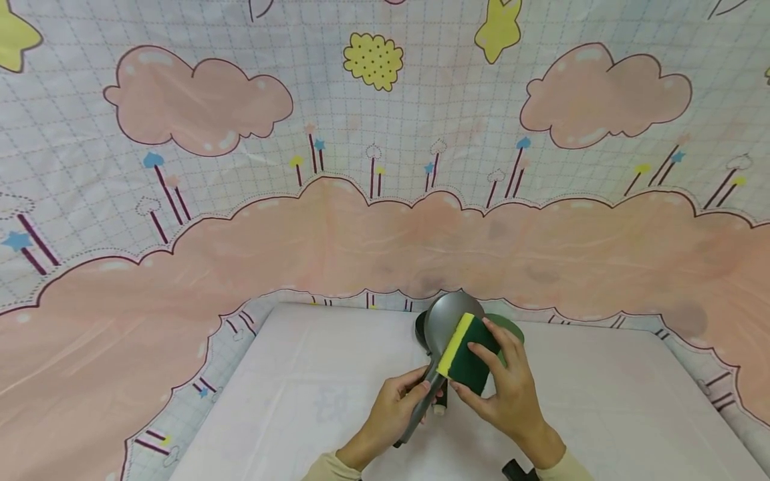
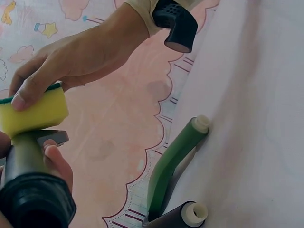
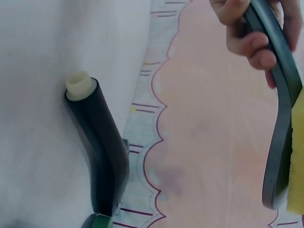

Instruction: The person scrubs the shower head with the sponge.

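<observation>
My left hand (image 1: 385, 411) grips the handle of a grey shower head (image 1: 448, 317), tilted up with its round end away from me. In my right hand (image 1: 514, 401) is a sponge (image 1: 478, 357), yellow on one side and dark green on the other. The fingers and thumb pinch it at the green side. Its yellow side (image 3: 297, 156) lies against the shower head at the neck and round end. From the left wrist, the handle's dark threaded end (image 2: 38, 199) shows up close, with the sponge (image 2: 35, 111) beyond it.
A green shower head (image 1: 508, 329) and a black one lie behind the hands on the white table (image 1: 289, 374). The green handle (image 2: 175, 156) and black handle (image 3: 102, 142) have pale connector ends. A patterned cloth (image 1: 373, 247) with pink clouds hangs behind the table.
</observation>
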`<state>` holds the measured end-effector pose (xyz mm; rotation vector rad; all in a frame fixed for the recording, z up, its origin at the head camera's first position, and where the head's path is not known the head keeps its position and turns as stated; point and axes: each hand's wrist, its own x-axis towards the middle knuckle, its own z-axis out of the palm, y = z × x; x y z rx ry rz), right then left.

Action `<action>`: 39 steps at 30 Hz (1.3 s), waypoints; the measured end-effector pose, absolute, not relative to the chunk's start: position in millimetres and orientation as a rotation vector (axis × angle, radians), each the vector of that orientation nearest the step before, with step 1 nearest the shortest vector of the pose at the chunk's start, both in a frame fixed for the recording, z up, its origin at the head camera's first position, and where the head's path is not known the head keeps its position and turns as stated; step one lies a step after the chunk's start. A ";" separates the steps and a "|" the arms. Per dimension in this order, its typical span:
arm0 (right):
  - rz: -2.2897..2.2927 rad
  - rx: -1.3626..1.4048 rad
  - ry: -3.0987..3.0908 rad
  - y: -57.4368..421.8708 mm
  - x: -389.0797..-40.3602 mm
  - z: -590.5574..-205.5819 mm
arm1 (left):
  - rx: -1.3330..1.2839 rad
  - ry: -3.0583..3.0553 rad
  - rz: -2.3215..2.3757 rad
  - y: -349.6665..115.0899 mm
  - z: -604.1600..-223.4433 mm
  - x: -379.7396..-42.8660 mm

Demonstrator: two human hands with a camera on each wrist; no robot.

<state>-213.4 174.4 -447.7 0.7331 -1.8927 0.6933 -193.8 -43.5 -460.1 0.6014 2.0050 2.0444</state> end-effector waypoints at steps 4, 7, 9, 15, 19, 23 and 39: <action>0.723 0.677 -1.907 179.1 -217.6 -446.9 | 0.608 2.018 2.036 -44.2 -461.5 -192.8; 0.752 0.622 -1.944 182.0 -218.9 -447.5 | 0.609 2.031 2.026 -44.6 -462.1 -192.4; 0.764 0.594 -1.965 182.9 -219.0 -448.2 | 0.611 2.033 2.027 -44.8 -462.2 -191.9; 0.787 0.578 -1.965 179.1 -216.3 -448.9 | 0.614 2.034 2.030 -44.7 -463.0 -192.3; 0.771 0.637 -1.937 173.2 -213.0 -449.3 | 0.617 2.035 2.032 -44.9 -463.9 -193.8; 0.743 0.698 -1.918 167.9 -209.9 -449.9 | 0.614 2.037 2.032 -44.9 -464.6 -195.1; 0.758 0.663 -1.911 179.8 -216.6 -448.2 | 0.707 1.991 2.079 -49.9 -467.5 -194.3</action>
